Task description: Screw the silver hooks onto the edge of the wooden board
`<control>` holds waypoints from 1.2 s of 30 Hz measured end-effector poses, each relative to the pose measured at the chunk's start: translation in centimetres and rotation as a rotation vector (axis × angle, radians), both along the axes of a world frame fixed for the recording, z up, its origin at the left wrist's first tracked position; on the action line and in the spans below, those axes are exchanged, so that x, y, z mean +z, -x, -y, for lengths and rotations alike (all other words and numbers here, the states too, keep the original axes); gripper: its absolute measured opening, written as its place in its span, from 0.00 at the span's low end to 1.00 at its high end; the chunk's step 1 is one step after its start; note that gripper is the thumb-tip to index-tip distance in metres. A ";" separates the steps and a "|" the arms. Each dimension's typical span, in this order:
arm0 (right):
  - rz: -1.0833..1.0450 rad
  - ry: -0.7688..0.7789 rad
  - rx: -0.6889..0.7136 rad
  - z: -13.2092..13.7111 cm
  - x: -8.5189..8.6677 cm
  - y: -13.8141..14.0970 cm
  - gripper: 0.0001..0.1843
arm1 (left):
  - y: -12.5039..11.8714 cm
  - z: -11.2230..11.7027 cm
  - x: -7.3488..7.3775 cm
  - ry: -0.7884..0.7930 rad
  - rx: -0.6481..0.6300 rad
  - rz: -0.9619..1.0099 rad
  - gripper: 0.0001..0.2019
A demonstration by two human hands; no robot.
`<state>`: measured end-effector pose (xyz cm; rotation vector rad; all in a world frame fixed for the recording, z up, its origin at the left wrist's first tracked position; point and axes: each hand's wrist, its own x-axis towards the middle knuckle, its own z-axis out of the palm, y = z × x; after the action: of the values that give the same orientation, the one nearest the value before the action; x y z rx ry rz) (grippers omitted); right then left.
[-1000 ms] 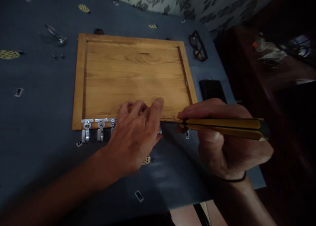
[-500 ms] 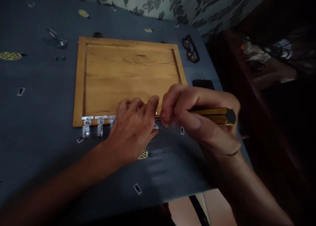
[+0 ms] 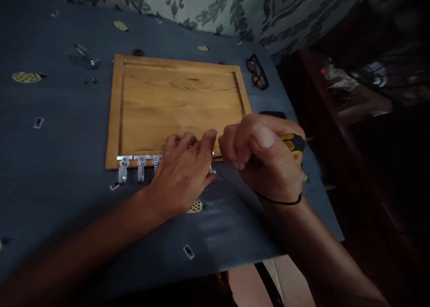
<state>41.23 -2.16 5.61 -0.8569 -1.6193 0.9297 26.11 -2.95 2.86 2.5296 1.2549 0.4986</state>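
Note:
A wooden panel with a raised frame (image 3: 181, 92) lies on the blue patterned cloth. Along its near edge runs a row of metal hooks (image 3: 141, 164), fixed by screws on the left. My left hand (image 3: 183, 172) bends over the middle of this edge, fingers on top and thumb at the near side, covering part of the row. A bit of metal shows beside its index finger. My right hand (image 3: 265, 157) is closed around a screwdriver (image 3: 293, 143) with a yellow and black handle, held nearly level over the right end of the edge. The tip is hidden by my fingers.
Folded glasses (image 3: 257, 72) and a dark flat object (image 3: 273, 114) lie right of the panel. At the left are a shiny metal tool (image 3: 86, 56) and small dark pieces (image 3: 89, 80). Dark furniture with cables stands beyond the right edge.
My right hand has rolled over, its thumb now higher on top, and the screwdriver handle shows less. The left hand keeps its hold. The whole view has shifted slightly.

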 end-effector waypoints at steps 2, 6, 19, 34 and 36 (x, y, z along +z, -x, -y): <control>-0.149 -0.007 -0.080 0.1 0.0 0.7 0.17 | 0.0 0.0 0.1 0.011 0.003 -0.011 0.28; -0.259 -0.011 -0.346 0.7 0.6 2.1 0.09 | 0.0 0.0 0.2 0.037 0.014 0.006 0.31; -0.261 -0.009 0.123 -0.7 1.6 1.9 0.32 | -0.1 -0.1 0.3 0.049 0.000 -0.041 0.28; -0.222 -0.127 0.071 0.2 1.3 -0.7 0.20 | 0.0 0.0 0.0 0.064 0.016 0.038 0.31; -0.033 -0.134 -0.060 0.4 -0.7 -1.0 0.17 | 0.1 0.0 -0.1 0.073 0.015 0.049 0.32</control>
<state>42.23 -2.53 4.95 -0.7893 -1.6001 0.7809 26.01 -2.93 2.78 2.4344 1.2518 0.5055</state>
